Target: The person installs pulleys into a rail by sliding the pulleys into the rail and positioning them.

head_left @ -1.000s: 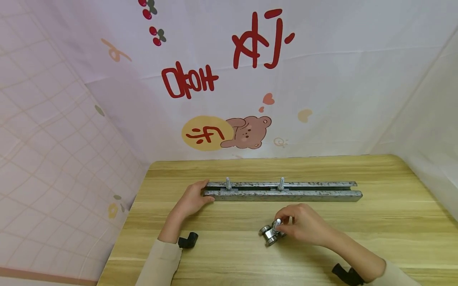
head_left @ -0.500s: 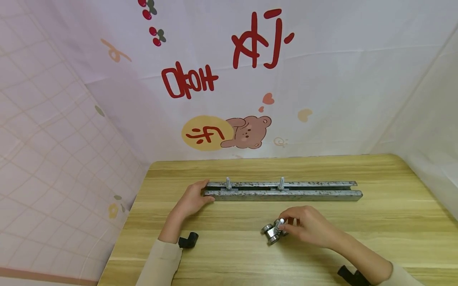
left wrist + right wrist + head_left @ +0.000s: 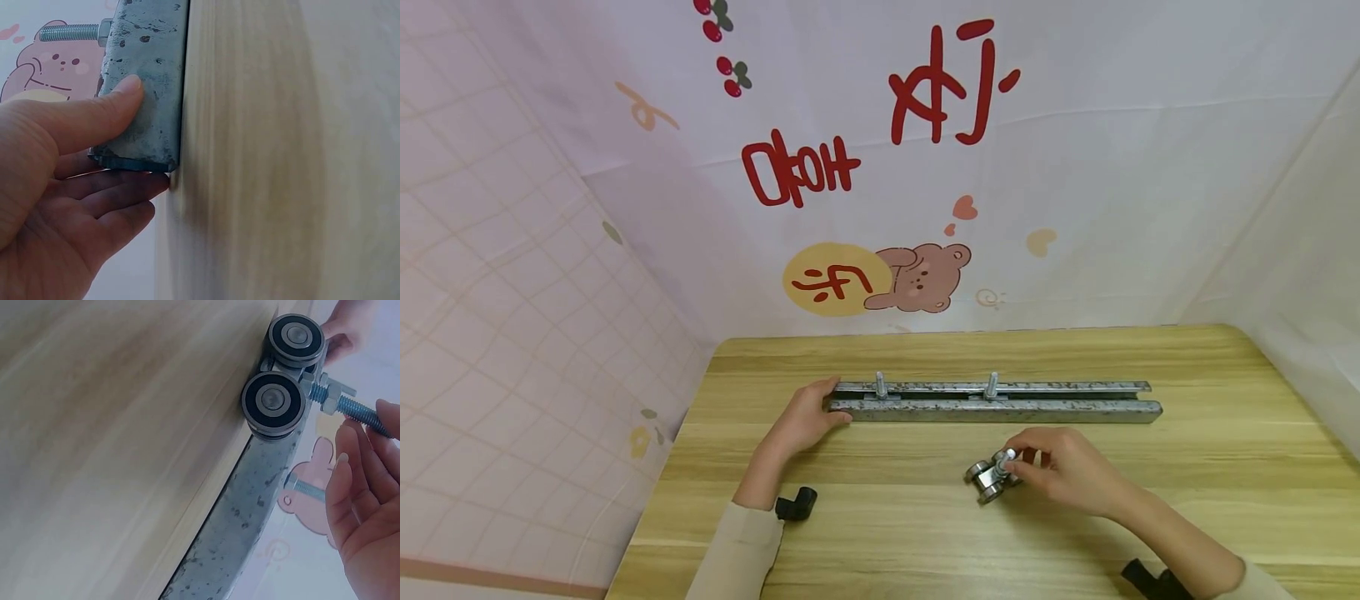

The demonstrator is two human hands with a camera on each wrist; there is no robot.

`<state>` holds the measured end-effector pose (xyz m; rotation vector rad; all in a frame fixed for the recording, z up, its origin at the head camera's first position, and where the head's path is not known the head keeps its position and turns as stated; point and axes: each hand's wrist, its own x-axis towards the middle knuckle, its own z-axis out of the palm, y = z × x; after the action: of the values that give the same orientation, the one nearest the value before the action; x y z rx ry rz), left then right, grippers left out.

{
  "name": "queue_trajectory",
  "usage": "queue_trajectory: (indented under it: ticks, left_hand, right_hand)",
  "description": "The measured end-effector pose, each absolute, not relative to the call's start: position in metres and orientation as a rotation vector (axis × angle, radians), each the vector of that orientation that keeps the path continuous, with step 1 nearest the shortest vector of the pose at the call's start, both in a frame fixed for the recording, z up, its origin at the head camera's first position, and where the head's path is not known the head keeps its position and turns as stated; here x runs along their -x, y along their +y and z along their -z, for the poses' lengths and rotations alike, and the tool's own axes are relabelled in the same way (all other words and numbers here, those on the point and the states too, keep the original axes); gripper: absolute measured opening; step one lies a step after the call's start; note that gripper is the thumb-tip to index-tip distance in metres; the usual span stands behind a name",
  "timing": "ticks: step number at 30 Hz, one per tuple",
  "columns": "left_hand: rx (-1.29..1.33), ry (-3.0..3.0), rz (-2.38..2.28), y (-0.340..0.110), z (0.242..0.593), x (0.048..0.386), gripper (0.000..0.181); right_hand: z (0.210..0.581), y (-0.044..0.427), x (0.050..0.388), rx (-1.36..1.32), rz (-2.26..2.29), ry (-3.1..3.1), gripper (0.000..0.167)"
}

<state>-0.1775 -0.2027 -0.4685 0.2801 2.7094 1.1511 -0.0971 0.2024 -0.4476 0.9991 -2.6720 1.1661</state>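
A speckled grey metal channel rail point(image 3: 1060, 407) lies across the table, its slot facing up. Two threaded bolts, a left one point(image 3: 881, 384) and a right one point(image 3: 992, 385), stand upright out of the slot. My left hand point(image 3: 801, 421) grips the rail's left end; in the left wrist view the thumb lies on its side wall point(image 3: 153, 69). In front of the rail, my right hand point(image 3: 1071, 471) pinches the threaded bolt point(image 3: 362, 414) of a small roller trolley point(image 3: 988, 481). Its round wheels point(image 3: 273, 400) show in the right wrist view. Whether they touch the table I cannot tell.
The wood-grain table point(image 3: 887, 542) ends at a white printed cloth backdrop point(image 3: 1112, 208), with cloth at both sides too. A black elbow-shaped piece point(image 3: 797, 504) sits by the left wrist, and another black piece point(image 3: 1153, 579) by the right wrist.
My right hand has moved the roller trolley to the right and slightly closer to the rail. The left hand and the rail look unmoved.
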Motion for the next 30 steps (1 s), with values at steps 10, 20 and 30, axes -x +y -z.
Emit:
queue_trajectory:
  ticks: [10, 20, 30]
  left_hand:
    - [-0.287, 2.714, -1.141, -0.203, 0.468, 0.178, 0.078]
    - [-0.280, 2.711, -1.147, -0.203, 0.468, 0.177, 0.078]
    - [-0.283, 2.719, -1.134, -0.202, 0.469, 0.177, 0.078]
  right_hand:
    - [0.449, 0.205, 0.099, -0.988, -1.199, -2.627, 0.011]
    - [0.451, 0.214, 0.098, -0.905, -1.145, -2.611, 0.015]
    - [0.454, 0.228, 0.098, -0.813, -1.080, -2.627, 0.018]
